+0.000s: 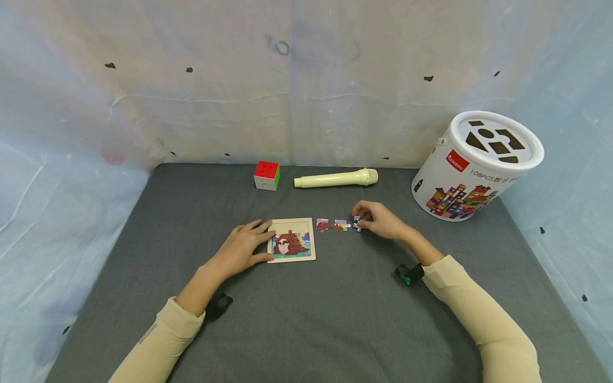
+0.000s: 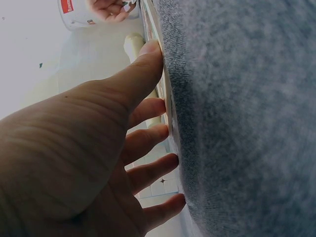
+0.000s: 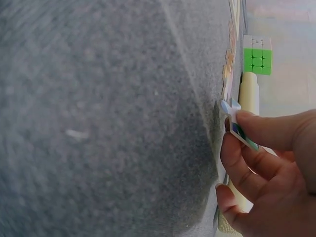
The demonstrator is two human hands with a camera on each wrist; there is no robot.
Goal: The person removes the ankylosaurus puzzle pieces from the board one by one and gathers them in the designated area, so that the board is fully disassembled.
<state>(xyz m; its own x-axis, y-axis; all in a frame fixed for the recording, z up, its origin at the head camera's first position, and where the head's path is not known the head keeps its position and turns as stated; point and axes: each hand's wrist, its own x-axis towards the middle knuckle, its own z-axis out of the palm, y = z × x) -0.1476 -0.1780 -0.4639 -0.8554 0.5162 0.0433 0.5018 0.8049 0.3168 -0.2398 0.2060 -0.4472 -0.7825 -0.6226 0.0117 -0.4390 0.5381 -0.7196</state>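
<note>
Puzzle tray [image 1: 313, 243], square and wooden, lies flat on the dark grey tabletop [image 1: 297, 324], near the middle. Picture inside: reddish-brown animal, spiky back, pale face, green and blue about it; bare wood shows across the upper part of the recess. Left hand [image 1: 243, 247] at the tray's left side, fingers spread and fairly straight, thumb and index finger resting on the edge; nothing gripped. Right of the tray, a short row of loose pieces: reddish-and-lilac piece [image 1: 322, 225] just beside the rim, then orange-and-lilac piece [image 1: 340, 225], small gap between the two. Right hand [image 1: 380, 221] at the far end of this row, nearly closed, a third piece [image 1: 356, 226] pinched between thumb and fingers; right wrist view shows it tilted on edge, light blue, dark blue and green. Cannot tell whether it touches its neighbour. Farther back, toward the pale sheet [image 1: 230, 125]: Rubik's cube [image 1: 266, 176], red on top, white in front, green on its right side; beside it, well short of touching, pale yellow toy microphone [image 1: 335, 178], head to the right. Right rear: white bucket [image 1: 466, 178], block-building print, lid with cut-out shapes. Cream sleeves [image 1: 479, 319] on both arms.
</note>
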